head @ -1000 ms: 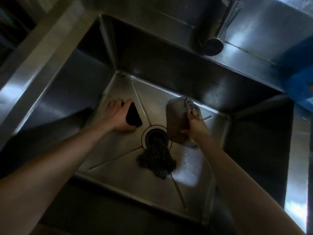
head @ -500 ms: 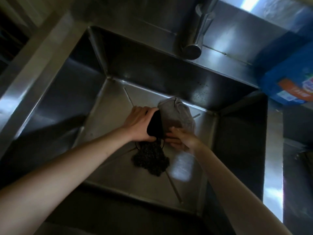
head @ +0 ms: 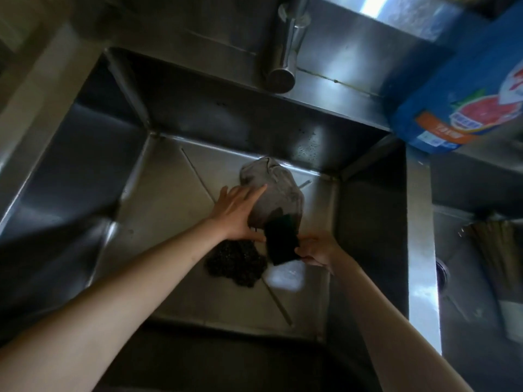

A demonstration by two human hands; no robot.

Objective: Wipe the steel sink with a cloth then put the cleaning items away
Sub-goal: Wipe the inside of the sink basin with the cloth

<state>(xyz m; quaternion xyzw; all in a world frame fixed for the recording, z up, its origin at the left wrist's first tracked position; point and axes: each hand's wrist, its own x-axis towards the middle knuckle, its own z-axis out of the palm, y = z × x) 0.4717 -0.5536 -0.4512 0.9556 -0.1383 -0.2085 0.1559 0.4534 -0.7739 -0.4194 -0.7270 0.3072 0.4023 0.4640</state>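
The deep square steel sink (head: 85,165) fills the view, its creased floor sloping to a centre where the drain is hidden. The grey crumpled cloth (head: 276,190) lies heaped near the basin's back right corner, and the dark tangled wire scourer (head: 237,264) rests mid-floor, just in front of it. The left hand (head: 236,213) is spread with straight fingers, touching the cloth's left side; the right hand (head: 317,250) pinches the dark rectangular sponge with a green face (head: 281,240) by its near end, holding it tilted above the floor. That grip looks light, so the sponge could slip back into the basin, and lifting the cloth one-handed might drag the scourer along or leave it behind. A steel tap spout (head: 283,66) hangs over the back rim, easy to knock on the way out. A blue printed detergent pack (head: 458,103) stands at the back right corner of the rim, and a second basin (head: 467,278) lies to the right in dim light.
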